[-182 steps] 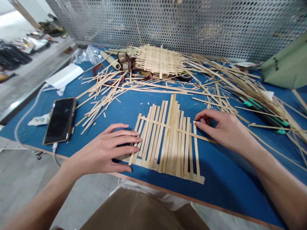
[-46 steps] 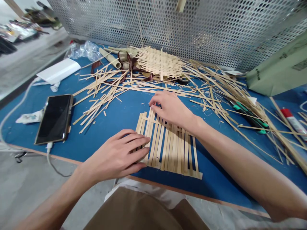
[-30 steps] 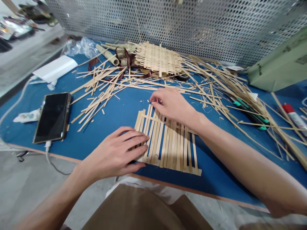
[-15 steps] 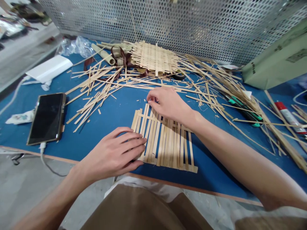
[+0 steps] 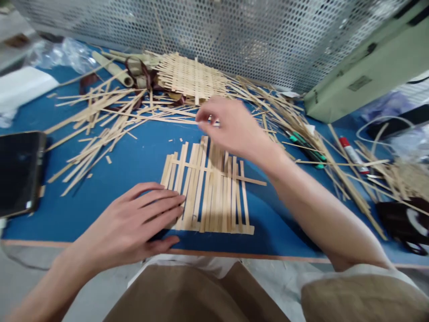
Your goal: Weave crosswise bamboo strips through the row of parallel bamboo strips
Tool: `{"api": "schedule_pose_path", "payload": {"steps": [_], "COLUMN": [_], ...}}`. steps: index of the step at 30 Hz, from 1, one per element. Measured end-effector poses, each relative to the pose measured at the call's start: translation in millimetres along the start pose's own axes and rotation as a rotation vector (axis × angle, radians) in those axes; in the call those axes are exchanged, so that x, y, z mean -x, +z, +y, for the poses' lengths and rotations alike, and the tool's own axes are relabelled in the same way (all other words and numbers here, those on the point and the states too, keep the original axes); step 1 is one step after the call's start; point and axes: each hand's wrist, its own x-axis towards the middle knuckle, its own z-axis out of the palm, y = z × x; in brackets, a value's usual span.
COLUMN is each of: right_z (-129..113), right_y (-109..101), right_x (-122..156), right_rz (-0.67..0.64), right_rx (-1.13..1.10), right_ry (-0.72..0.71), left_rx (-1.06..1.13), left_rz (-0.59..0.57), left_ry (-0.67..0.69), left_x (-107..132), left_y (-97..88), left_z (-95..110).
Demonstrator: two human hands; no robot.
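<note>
Blue bench (image 5: 281,232): left hand (image 5: 125,223) flat, unclenched on loose bamboo-strip weave (image 5: 209,197); right hand (image 5: 231,127) blurred above weave, grip unclear. Lifting left hand risks strips sliding apart.

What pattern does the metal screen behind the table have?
Staggered rows of round holes cover the perforated metal screen, clearest in the head view.
</note>
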Motion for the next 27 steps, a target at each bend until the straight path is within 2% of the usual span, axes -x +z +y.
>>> {"api": "schedule_pose_path", "payload": {"steps": [3, 4, 6, 8, 9, 12, 14, 17, 22, 27], "right_z": [17, 25, 40, 54, 60, 68, 68, 65, 71, 79], "right_y": [-47, -57, -64, -53, -44, -12, 3, 10, 11, 15], "right_x": [37, 55, 95, 134, 150, 182, 190, 190, 188, 187], "right_rz": [0.209, 0.208, 0.098, -0.070, -0.114, -0.022, 0.054, 0.114, 0.113, 0.120], "right_rx": [0.013, 0.009, -0.053, -0.114, -0.108, -0.118, -0.137, -0.178, -0.205, -0.170], "right_ry": [0.048, 0.062, 0.051, 0.042, 0.054, 0.084, 0.087, 0.083, 0.070, 0.021], "left_rx": [-0.010, -0.019, -0.037, -0.043, -0.048, -0.104, -0.140, -0.142, -0.142, -0.142], "left_rz": [-0.028, -0.029, -0.005, 0.009, 0.005, -0.016, -0.030, -0.055, -0.079, -0.116], "left_ry": [-0.003, -0.007, -0.026, -0.099, -0.152, -0.292, -0.345, -0.373, -0.339, -0.361], "left_x": [5, 6, 5, 3, 2, 0, 1, 3, 2, -1], "left_y": [0.8, 0.5, -0.5, -0.8, -0.3, 5.1, 10.5, 16.2, 14.7, 11.8], "left_z": [-4, -5, -6, -4, -3, -1, -2, -4, -5, -4]}}
